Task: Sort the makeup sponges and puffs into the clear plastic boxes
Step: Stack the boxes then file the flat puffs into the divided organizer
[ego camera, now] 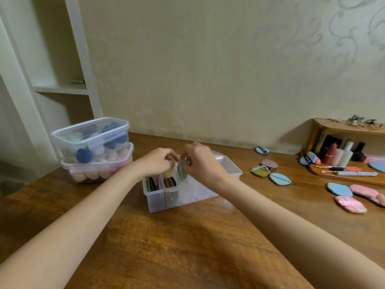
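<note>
Wooden table (pixel 187 236) beneath us; our right hand (pixel 200 161) pinches a teal puff (pixel 180 168) by its edge over the divided box (pixel 158 197) — soft, featherlight; left hand (pixel 158 161) curls beside it, grip unclear.

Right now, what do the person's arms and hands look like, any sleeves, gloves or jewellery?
Both forearms are bare up to the frame edge, with no sleeves in view. The left hand and right hand wear no gloves. No watch or bracelet shows on either wrist. The fingers are too blurred to check for rings.
</note>
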{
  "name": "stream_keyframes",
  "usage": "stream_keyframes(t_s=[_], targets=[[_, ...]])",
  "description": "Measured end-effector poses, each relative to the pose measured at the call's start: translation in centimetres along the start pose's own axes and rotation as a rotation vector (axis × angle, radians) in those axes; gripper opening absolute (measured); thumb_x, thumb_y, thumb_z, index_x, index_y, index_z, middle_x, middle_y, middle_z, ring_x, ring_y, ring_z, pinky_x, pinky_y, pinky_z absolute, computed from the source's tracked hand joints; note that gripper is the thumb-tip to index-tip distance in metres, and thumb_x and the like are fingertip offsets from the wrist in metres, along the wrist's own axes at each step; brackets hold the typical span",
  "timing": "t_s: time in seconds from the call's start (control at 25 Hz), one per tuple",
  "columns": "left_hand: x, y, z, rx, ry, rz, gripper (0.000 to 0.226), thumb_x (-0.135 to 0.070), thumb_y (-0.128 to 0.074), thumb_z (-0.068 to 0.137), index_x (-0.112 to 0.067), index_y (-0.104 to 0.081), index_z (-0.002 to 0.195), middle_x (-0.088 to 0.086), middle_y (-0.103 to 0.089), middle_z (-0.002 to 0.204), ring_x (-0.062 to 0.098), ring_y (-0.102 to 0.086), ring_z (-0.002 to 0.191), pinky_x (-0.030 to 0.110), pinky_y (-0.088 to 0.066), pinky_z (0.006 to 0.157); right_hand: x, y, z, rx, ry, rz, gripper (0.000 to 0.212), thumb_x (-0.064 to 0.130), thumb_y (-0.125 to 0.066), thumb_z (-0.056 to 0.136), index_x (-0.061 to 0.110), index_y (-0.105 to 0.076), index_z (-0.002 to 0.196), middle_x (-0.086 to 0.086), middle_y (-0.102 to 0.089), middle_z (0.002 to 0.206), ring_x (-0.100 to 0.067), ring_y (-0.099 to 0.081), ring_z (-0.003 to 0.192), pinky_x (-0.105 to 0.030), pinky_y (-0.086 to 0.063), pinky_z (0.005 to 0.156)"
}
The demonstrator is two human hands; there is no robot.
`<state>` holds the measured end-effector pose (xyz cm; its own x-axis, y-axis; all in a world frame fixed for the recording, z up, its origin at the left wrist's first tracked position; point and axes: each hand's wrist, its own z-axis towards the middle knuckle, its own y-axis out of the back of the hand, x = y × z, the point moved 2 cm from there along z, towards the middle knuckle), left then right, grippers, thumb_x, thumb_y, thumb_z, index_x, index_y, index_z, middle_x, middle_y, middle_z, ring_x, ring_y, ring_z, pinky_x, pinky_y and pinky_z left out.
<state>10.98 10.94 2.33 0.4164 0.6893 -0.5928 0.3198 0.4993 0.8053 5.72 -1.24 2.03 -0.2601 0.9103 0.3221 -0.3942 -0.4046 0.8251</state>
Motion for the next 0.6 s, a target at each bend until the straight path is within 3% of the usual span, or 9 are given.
stream_keyframes(t_s=[0.12, 0.24, 0.4, 0.52, 0.6], targets=[[0.0, -0.1, -0.1, 0.075, -0.033, 0.083, 0.025, -0.009, -0.045, 0.094, -0.025, -0.063, 0.102, 0.001, -0.061, 0.107, 0.02, -0.057, 0.105, 0.036, -0.046, 0.09, 0.6, -1.8, -1.0, 0.15, 0.01, -0.095, 0.023, -0.004, -0.047, 0.085, 0.0, -0.063, 0.1, -0.018, -0.066, 0.102, -0.033, -0.062, 0.092, -0.04, -0.052, 0.075], [-0.1, -0.1, 0.3, 0.121, -0.021, 0.24, 0.033, -0.011, -0.045, 0.092, -0.029, -0.056, 0.068, 0.004, -0.062, 0.083, 0.018, -0.055, 0.075, 0.028, -0.043, 0.066, 1.1, -1.7, -0.7, 0.145, 0.035, -0.079, 0.026, -0.002, -0.04, 0.088, 0.0, -0.062, 0.102, -0.011, -0.063, 0.085, -0.03, -0.058, 0.076, -0.03, -0.045, 0.054], [-0.6, 0.0, 1.4, 0.219, 0.001, 0.308, 0.019, -0.026, -0.055, 0.091, -0.027, -0.062, 0.074, -0.005, -0.055, 0.074, 0.012, -0.051, 0.067, 0.022, -0.037, 0.057, -0.5, 0.3, 0.3, 0.214, -0.017, 0.043, 0.027, 0.001, -0.044, 0.088, 0.004, -0.065, 0.104, -0.014, -0.071, 0.097, -0.026, -0.064, 0.089, -0.024, -0.047, 0.063], [-1.2, 0.1, 2.7, 0.277, 0.007, 0.356, 0.021, -0.037, -0.061, 0.087, -0.019, -0.07, 0.084, -0.011, -0.053, 0.073, 0.011, -0.052, 0.073, 0.023, -0.038, 0.061, -4.8, 3.3, 2.1, -0.004, -0.224, 0.186, 0.028, -0.002, -0.046, 0.083, 0.004, -0.071, 0.095, -0.011, -0.074, 0.095, -0.018, -0.061, 0.081, -0.006, -0.038, 0.055], [-1.5, -0.2, 3.4, 0.325, 0.013, 0.405, 0.024, -0.038, -0.065, 0.084, -0.015, -0.066, 0.078, -0.008, -0.053, 0.071, 0.012, -0.05, 0.076, 0.022, -0.038, 0.063, -8.9, 4.1, 3.0, -0.105, -0.417, 0.21, 0.029, -0.001, -0.045, 0.085, 0.003, -0.072, 0.096, -0.011, -0.071, 0.1, -0.019, -0.058, 0.086, -0.012, -0.042, 0.062]])
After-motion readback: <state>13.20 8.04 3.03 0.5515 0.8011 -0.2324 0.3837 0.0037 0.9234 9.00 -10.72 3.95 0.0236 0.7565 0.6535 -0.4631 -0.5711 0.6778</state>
